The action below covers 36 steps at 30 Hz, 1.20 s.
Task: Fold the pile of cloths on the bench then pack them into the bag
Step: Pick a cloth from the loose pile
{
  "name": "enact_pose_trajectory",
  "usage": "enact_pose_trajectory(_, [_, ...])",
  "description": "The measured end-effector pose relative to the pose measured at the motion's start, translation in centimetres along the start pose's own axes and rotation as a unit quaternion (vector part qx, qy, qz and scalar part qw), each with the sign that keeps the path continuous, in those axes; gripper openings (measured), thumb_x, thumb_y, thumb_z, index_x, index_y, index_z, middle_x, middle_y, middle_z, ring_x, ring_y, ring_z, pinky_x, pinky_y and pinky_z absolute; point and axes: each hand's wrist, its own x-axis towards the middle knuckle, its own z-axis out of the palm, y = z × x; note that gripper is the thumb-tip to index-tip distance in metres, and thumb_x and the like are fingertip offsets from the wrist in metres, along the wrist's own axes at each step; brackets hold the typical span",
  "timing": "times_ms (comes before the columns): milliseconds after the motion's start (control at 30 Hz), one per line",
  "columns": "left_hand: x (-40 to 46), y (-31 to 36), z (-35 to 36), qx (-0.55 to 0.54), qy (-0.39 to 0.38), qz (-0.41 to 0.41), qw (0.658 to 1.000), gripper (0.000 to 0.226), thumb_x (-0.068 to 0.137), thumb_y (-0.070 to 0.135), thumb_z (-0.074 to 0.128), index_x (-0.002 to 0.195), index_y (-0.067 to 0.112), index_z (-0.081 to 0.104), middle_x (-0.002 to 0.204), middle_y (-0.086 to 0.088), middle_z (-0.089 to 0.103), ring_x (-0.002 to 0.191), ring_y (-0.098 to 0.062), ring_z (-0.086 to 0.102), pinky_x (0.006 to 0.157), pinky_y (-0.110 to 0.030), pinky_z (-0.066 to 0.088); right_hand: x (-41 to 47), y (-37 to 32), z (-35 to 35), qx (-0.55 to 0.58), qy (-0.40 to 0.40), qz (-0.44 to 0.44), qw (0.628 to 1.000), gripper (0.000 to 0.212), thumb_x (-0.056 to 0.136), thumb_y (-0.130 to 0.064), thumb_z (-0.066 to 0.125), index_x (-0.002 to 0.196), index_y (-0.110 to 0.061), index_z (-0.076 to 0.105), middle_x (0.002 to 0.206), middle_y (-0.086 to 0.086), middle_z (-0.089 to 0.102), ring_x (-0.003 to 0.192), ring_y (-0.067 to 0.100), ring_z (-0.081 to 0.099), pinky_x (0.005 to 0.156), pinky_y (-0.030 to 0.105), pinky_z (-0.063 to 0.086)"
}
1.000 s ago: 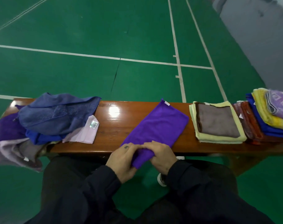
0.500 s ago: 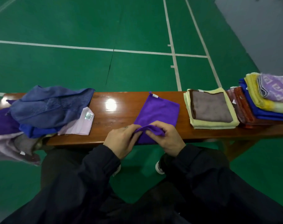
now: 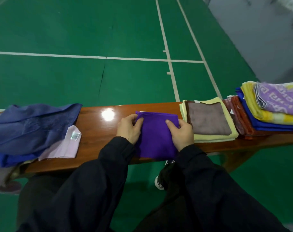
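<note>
Unfolded pile (image 3: 30, 131) of blue and pale cloths occupies the bench's (image 3: 99, 131) left end. At centre, left hand (image 3: 129, 128) and right hand (image 3: 181, 133) pinch the far corners of the folded purple cloth (image 3: 156, 139), fingers closed on it. Folded stacks (image 3: 211, 121) lie just right.

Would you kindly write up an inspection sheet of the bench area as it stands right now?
Surface: glossy wooden bench, with a light glare.
Job's things: purple cloth folded at centre; unfolded pile at left; folded grey-on-yellow stack and further folded stacks at right; no bag in view.
Clutter: nothing seen.
Grippers: left hand and right hand grip the purple cloth's far corners.
Cables: nothing seen.
Surroundings: green court floor with white lines; a shoe below the bench.
</note>
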Motion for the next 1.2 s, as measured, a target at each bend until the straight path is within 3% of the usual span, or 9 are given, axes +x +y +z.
enact_pose_trajectory(233, [2.6,-0.9,1.2,0.220,0.038,-0.015,0.975,0.033,0.101,0.048,0.048,0.101,0.022,0.067,0.093,-0.007,0.071,0.088,-0.036,0.065,0.074,-0.039,0.050,2.0,0.6,2.0,-0.104,0.032,-0.006,0.994,0.032,0.099,-0.042,0.062,0.082,-0.015,0.065,0.074,-0.006,0.064,0.069,0.013,0.059,0.059,0.025,0.045])
enact_pose_trajectory(333, [2.9,-1.0,1.7,0.254,0.042,-0.012,0.966,0.037,0.101,0.050,0.045,0.107,0.020,0.065,0.102,-0.009,0.069,0.094,-0.036,0.064,0.076,-0.040,0.048,2.1,0.5,2.3,-0.107,0.049,-0.011,0.993,0.027,0.097,-0.046,0.063,0.102,-0.020,0.068,0.094,-0.003,0.071,0.087,0.016,0.066,0.080,0.036,0.058])
enact_pose_trajectory(433, [2.5,-1.2,2.1,0.250,0.058,-0.009,0.966,0.046,0.096,0.054,0.052,0.122,0.016,0.058,0.119,-0.010,0.059,0.111,-0.032,0.055,0.087,-0.042,0.046,1.6,0.6,1.9,-0.192,0.035,-0.019,0.981,0.062,0.096,-0.039,0.065,0.150,-0.018,0.044,0.143,0.004,0.054,0.131,0.022,0.051,0.108,0.035,0.043])
enact_pose_trajectory(500, [1.6,-1.5,2.1,0.337,0.088,-0.030,0.937,0.068,0.088,0.069,0.053,0.129,0.015,0.054,0.128,-0.014,0.053,0.118,-0.034,0.046,0.095,-0.046,0.041,1.0,0.9,1.6,-0.240,0.019,-0.017,0.970,0.074,0.096,-0.041,0.064,0.157,-0.017,0.030,0.151,0.004,0.042,0.138,0.023,0.043,0.110,0.036,0.040])
enact_pose_trajectory(600, [0.3,-1.9,2.1,0.399,0.064,-0.053,0.913,0.068,0.084,0.075,0.051,0.121,0.019,0.059,0.129,-0.011,0.051,0.116,-0.033,0.043,0.097,-0.047,0.037,0.7,1.4,1.3,-0.273,0.013,0.007,0.962,0.061,0.094,-0.052,0.063,0.143,-0.020,0.050,0.137,0.000,0.045,0.125,0.020,0.050,0.099,0.035,0.046])
enact_pose_trajectory(767, [-1.0,-1.0,1.2,0.262,0.040,-0.019,0.964,0.033,0.095,0.046,0.058,0.109,0.016,0.057,0.104,0.001,0.061,0.101,-0.030,0.056,0.089,-0.040,0.039,0.1,0.5,1.6,-0.185,-0.015,-0.026,0.982,0.027,0.093,-0.048,0.067,0.102,-0.025,0.056,0.100,-0.007,0.062,0.093,0.017,0.062,0.081,0.036,0.055])
enact_pose_trajectory(867, [-1.6,-0.3,0.6,0.045,0.044,-0.038,0.997,0.021,0.097,0.034,0.062,0.109,0.020,0.051,0.090,0.014,0.060,0.088,-0.024,0.063,0.071,-0.028,0.040,-0.7,-0.5,1.1,0.011,-0.028,-0.016,0.999,0.031,0.091,-0.031,0.075,0.110,-0.026,0.052,0.097,-0.012,0.069,0.093,0.014,0.070,0.080,0.033,0.058])
enact_pose_trajectory(1067, [-1.7,4.0,2.7,-0.184,-0.006,0.035,0.982,0.066,0.096,0.010,0.063,0.148,0.037,0.035,0.133,-0.001,0.061,0.112,-0.010,0.065,0.097,-0.037,0.055,-0.7,-2.1,-4.4,0.149,0.002,-0.088,0.985,0.055,0.093,-0.010,0.072,0.140,-0.028,0.048,0.133,-0.007,0.062,0.122,0.008,0.061,0.099,0.030,0.056])
enact_pose_trajectory(1200, [-0.3,8.9,6.9,-0.147,-0.033,0.087,0.985,0.032,0.090,0.024,0.061,0.117,0.041,0.067,0.125,0.003,0.066,0.118,-0.012,0.061,0.106,-0.044,0.048,2.3,-3.8,-10.9,0.136,0.083,-0.114,0.981,0.050,0.094,-0.012,0.071,0.135,-0.032,0.051,0.115,-0.002,0.067,0.104,0.004,0.067,0.085,0.025,0.058])
